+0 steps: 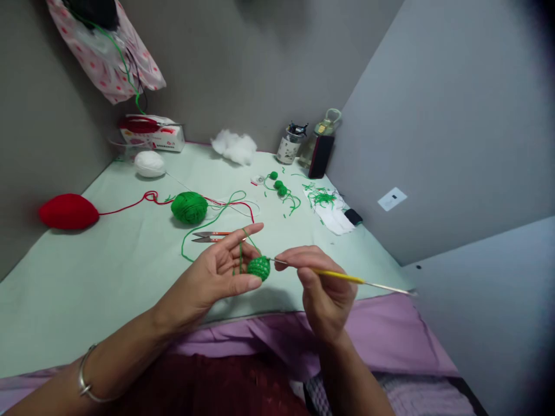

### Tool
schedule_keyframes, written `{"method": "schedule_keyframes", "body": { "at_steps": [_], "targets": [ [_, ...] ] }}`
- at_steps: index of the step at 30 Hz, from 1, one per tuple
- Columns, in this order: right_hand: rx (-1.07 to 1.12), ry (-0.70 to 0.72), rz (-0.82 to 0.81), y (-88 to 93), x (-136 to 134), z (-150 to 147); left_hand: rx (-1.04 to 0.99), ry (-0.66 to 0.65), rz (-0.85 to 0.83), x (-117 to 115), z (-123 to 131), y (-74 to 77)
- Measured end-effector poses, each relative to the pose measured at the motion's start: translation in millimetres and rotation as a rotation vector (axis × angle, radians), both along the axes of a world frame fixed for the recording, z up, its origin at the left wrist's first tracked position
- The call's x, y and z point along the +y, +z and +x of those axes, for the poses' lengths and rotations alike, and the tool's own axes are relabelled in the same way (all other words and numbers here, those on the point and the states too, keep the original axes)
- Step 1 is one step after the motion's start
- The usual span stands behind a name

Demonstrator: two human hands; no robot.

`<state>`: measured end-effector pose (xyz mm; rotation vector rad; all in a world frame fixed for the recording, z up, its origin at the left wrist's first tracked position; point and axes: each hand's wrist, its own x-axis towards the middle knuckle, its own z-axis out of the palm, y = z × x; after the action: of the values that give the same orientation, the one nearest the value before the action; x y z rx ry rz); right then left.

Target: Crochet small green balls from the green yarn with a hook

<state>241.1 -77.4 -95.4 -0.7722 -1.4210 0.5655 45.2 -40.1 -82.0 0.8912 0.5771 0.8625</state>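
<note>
Between our two hands, above the near part of the pale green tabletop (130, 266), one small rounded piece of green crochet (259, 269). Our left hand (217, 271) grips it, thumb at its lower side and fingers behind; its index finger is stretched out, with a green yarn strand (241, 258) running by the fingers. Our right hand (328, 289) is closed on one slim metal crochet hook with a yellow handle (340, 276), its tip at the crochet's upper right edge.

Just beyond our left hand: one pair of thread snips with orange-red handles (210, 234), blades pointing left. Farther out we list one round ball of green yarn (189, 208); to its left, one pointed oval ball of red yarn (69, 211), its strand trailing right; behind, one ball of white yarn (150, 164).

Beyond our right hand: small green crocheted balls (281, 190) with loose tails; green yarn clippings (323, 197) on a white paper sheet (339, 223). Along the back we note a printed white box (169, 138), a tuft of fluffy white stuffing (234, 147), a labelled clear jar (287, 150) and a dark upright phone-like slab (321, 157).
</note>
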Motion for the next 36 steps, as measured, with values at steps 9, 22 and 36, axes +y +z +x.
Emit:
{"method": "schedule_keyframes", "body": {
  "at_steps": [9,22,36],
  "targets": [
    [0.425,0.173,-0.352,6.7,0,0,0.129,-0.076,0.24,4,-7,-1.5],
    [0.058,0.059,-0.092,-3.4,-1,-5,0.145,-0.055,0.183,0,-2,-0.1],
    [0.19,-0.063,-0.063,-1.5,3,-4,-0.102,-0.073,-0.137,-3,-2,3.1]
  ]
}}
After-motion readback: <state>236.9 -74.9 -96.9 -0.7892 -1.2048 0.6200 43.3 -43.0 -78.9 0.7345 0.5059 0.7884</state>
